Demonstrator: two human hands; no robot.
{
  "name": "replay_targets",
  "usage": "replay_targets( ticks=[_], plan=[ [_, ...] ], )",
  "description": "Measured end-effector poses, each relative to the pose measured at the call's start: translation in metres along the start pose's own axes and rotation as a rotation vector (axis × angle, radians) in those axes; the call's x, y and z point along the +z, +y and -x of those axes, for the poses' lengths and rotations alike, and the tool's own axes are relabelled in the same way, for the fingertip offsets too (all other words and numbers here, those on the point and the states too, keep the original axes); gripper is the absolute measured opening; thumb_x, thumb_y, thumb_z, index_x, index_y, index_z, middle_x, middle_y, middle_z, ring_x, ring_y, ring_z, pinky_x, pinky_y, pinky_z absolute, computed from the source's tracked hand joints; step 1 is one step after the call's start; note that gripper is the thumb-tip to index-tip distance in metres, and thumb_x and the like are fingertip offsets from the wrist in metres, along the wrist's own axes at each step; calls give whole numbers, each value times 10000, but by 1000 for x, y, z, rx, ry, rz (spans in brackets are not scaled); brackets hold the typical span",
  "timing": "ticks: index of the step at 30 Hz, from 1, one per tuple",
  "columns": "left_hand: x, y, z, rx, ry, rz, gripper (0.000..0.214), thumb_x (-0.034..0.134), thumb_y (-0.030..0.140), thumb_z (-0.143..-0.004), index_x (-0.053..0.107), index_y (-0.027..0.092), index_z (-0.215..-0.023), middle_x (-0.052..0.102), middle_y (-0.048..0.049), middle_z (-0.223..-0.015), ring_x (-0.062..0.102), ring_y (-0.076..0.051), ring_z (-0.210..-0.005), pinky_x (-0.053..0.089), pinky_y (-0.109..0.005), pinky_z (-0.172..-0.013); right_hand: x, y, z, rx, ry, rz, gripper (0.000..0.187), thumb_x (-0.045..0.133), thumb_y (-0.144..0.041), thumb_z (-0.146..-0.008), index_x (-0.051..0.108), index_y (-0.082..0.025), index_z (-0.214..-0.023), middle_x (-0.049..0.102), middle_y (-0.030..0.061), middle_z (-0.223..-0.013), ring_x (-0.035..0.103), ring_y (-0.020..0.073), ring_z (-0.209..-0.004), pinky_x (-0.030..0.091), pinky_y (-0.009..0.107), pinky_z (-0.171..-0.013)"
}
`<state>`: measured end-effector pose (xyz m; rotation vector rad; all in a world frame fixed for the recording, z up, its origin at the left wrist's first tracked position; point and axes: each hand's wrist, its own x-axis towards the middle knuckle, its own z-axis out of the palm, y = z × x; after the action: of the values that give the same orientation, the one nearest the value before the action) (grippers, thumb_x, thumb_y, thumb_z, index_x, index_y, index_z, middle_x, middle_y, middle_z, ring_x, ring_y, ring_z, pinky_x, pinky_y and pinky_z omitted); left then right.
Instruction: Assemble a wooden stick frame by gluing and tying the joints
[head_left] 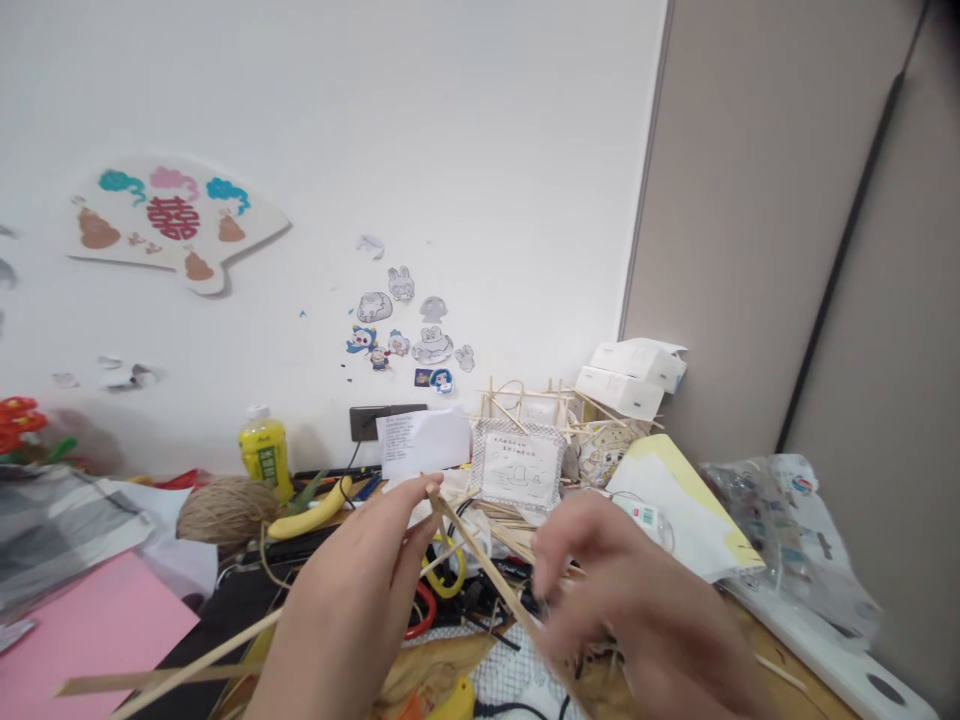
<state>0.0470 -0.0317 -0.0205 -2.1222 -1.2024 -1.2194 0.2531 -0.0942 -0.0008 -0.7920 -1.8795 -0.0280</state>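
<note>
My left hand [352, 590] is closed, with thumb and index finger pinching thin wooden sticks where they meet near the fingertips. One flat wooden strip [487, 565] slants from that pinch down to the right. Other sticks [202, 660] stick out behind the left wrist to the lower left. My right hand [622, 590] is beside the slanting strip, its fingers bent and smeared by motion; whether it grips the strip cannot be made out. Below and between the hands lie scissors with yellow handles [448, 570] and a red handle [424, 612].
Clutter covers the desk: a ball of twine [225, 510], a yellow-capped drink bottle [265, 450], a toy banana [311, 508], pink paper [105, 640] and a drawn card [517, 465]. A stick frame [517, 400] leans near white boxes [630, 380]. A plastic bag [802, 540] lies right.
</note>
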Motion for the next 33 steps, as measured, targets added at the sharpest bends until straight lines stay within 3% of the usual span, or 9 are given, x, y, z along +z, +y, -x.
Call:
replay_targets(
  ticks=[2,3,6,8,11,16,22,26,33],
  plan=[
    [0,4,0,-4,6,15,243,394,299,-899,492,237,-1113,689,-42,-1002,673,-194,-873,550,-290,-718,11,8,-10,113,-139,-236,359,376,-540,-898,611,-318,-1052,596,3,-852,585,155,-785,508,295,-688],
    [0,5,0,2,2,26,244,394,281,-898,478,242,-1125,681,-38,-1014,667,-187,-887,546,-285,-726,16,11,-12,250,-225,-341,341,446,-507,-882,569,-308,-1131,593,9,-895,577,153,-792,495,297,-701],
    [0,8,-1,34,2,59,228,396,233,-896,465,253,-1112,612,-44,-1115,631,-173,-968,527,-272,-772,27,13,-14,504,-481,-540,557,596,-346,-814,391,-305,-1330,584,-4,-867,542,132,-726,447,273,-661],
    [0,10,-1,33,9,58,184,408,222,-892,479,245,-1060,553,-58,-1141,637,-152,-896,526,-250,-723,32,13,-14,581,-556,-582,677,593,-216,-786,299,-284,-1392,567,-28,-782,516,116,-676,415,250,-629],
    [-3,11,0,18,-8,59,146,426,218,-885,478,233,-1021,532,-48,-1044,617,-112,-707,507,-214,-596,39,12,-14,589,-511,-587,702,533,-127,-762,280,-217,-1411,502,-52,-673,472,103,-611,381,238,-593],
    [-4,14,1,19,-14,132,151,403,168,-886,459,243,-1006,579,-3,-876,606,-130,-768,482,-210,-642,45,16,-14,507,-416,-527,586,466,-130,-764,418,-199,-1344,417,-69,-588,400,96,-527,333,230,-524],
    [-4,14,3,-6,-46,171,179,411,139,-874,465,250,-1004,591,9,-851,600,-133,-746,468,-220,-636,49,20,-7,464,-365,-468,468,439,-159,-780,489,-168,-1245,430,-67,-572,433,112,-529,338,250,-542],
    [-5,16,3,-1,-30,168,168,410,134,-868,471,247,-977,582,8,-821,594,-139,-719,468,-231,-619,51,18,-3,502,-339,-471,356,443,-204,-803,513,-151,-1149,412,-72,-558,407,110,-517,320,247,-535],
    [-7,19,5,-22,-23,179,159,410,147,-869,481,246,-970,577,18,-777,588,-135,-677,465,-224,-583,47,14,-2,546,-350,-527,347,470,-314,-828,529,-144,-1125,409,-59,-578,391,106,-517,308,233,-507]
  ],
)
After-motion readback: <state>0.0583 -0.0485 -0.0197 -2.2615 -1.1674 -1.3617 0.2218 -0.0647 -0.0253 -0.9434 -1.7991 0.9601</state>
